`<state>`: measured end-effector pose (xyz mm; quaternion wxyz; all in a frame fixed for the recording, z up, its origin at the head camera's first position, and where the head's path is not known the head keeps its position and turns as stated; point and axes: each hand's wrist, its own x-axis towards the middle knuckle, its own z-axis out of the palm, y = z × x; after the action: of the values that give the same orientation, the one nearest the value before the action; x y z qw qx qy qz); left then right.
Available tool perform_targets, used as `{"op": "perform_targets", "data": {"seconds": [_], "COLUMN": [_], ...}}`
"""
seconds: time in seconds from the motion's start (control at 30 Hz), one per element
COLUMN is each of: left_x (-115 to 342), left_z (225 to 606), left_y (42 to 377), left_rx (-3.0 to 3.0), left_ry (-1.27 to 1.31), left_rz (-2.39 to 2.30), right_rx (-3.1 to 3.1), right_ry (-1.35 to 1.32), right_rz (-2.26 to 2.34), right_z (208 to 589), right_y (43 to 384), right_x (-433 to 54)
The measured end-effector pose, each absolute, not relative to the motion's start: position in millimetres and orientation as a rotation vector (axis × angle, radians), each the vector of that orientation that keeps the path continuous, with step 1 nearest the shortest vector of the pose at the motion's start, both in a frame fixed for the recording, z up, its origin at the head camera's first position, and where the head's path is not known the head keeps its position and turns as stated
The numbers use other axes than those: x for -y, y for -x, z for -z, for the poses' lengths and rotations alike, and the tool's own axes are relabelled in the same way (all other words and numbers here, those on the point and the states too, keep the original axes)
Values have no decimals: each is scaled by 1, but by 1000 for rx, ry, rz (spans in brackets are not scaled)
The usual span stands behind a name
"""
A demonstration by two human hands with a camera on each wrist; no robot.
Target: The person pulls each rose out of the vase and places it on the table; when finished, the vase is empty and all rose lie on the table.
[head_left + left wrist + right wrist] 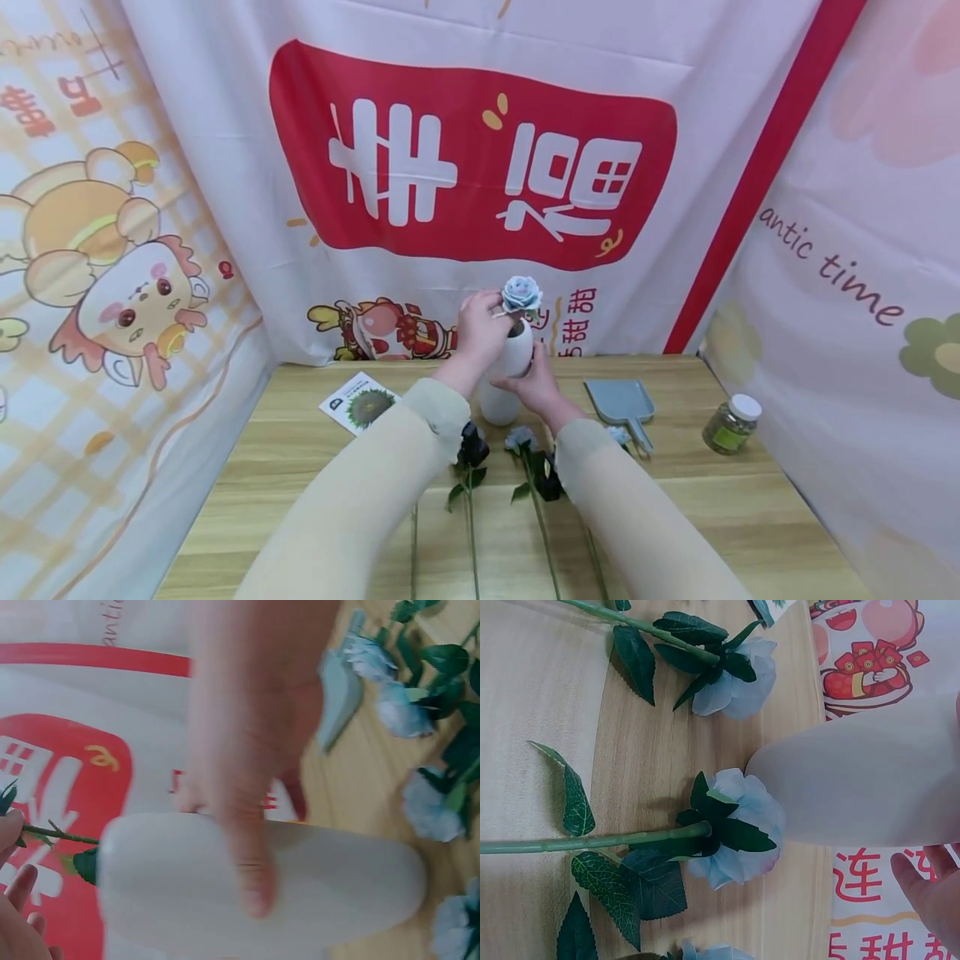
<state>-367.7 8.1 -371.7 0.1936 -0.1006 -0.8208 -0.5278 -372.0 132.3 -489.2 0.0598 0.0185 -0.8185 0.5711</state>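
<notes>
A tall white vase (pixel 514 357) stands at the back of the wooden table, its dark mouth upward. My right hand (pixel 537 385) grips its side, and the thumb lies across the white wall (pixel 337 889) in the left wrist view. Above the mouth is a pale blue rose (pixel 521 293). My left hand (pixel 482 327) pinches the rose by its thin green stem (pixel 64 835), just under the bloom. The lower stem and a leaf (pixel 86 865) run into the vase's mouth; the rest is hidden inside.
Before the vase lie several stemmed flowers, including a dark one (pixel 472 447) and a pale blue one (pixel 739 825). A leaflet (pixel 360 403) is at left. A grey-blue dustpan (pixel 618 402) and a white-lidded jar (pixel 731 425) sit at right. Printed cloth (pixel 465 167) hangs behind.
</notes>
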Motion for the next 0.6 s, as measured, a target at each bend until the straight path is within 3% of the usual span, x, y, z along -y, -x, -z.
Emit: {"op": "perform_targets", "data": {"seconds": [0.6], "left_x": [35], "left_z": [258], "left_y": [327], "left_rx": [1947], "left_ry": [488], "left_rz": [1831], "right_rx": [2500], "right_ry": [-2], "right_rz": [-1758], "right_z": [489], "right_y": [371], "right_x": [-131]}}
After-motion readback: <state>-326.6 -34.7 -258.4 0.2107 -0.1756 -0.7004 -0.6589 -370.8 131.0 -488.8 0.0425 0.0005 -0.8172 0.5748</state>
